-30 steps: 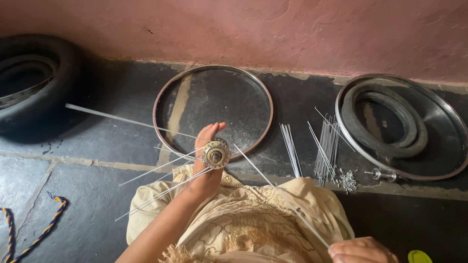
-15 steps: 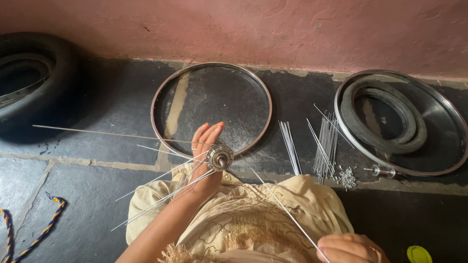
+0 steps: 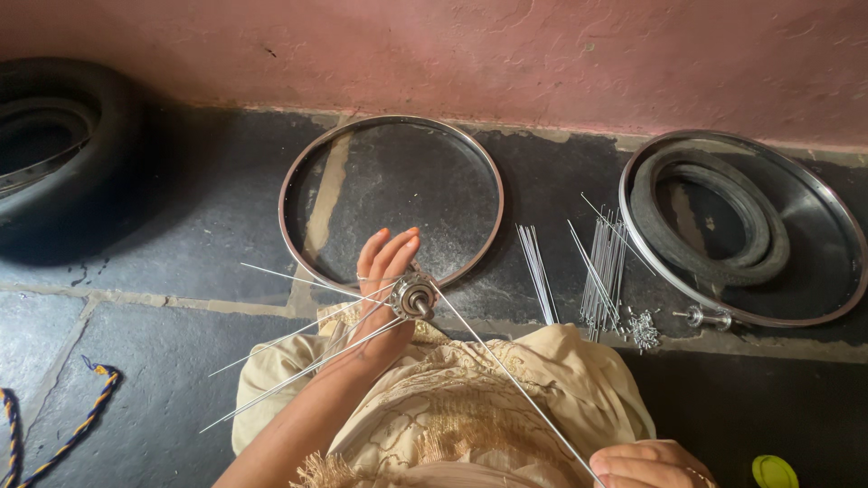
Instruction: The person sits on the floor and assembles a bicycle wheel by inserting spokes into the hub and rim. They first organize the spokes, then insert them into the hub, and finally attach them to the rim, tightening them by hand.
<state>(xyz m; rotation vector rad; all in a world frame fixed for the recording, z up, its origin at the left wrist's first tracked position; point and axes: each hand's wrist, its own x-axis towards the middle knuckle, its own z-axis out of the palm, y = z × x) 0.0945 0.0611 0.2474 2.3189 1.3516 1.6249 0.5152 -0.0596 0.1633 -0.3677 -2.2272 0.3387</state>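
My left hand (image 3: 378,294) holds a small metal wheel hub (image 3: 414,296) above my lap, fingers stretched toward the wall. Several thin steel spokes (image 3: 298,348) fan out from the hub to the left. One long spoke (image 3: 506,370) runs from the hub down to my right hand (image 3: 646,463), which pinches its lower end at the bottom edge of the view. A bare metal wheel rim (image 3: 294,172) lies flat on the dark stone floor just beyond the hub.
Loose spokes (image 3: 535,271) and a second bundle of spokes (image 3: 604,271) lie on the floor to the right, with a pile of small nipples (image 3: 644,330). Further right, a second rim (image 3: 836,217) holds a rubber strip. A black tyre (image 3: 54,154) sits far left. Pink wall behind.
The hub has turned in my left hand and the fanned spokes have swung lower to the left. My right hand has come further into view, holding the long spoke.
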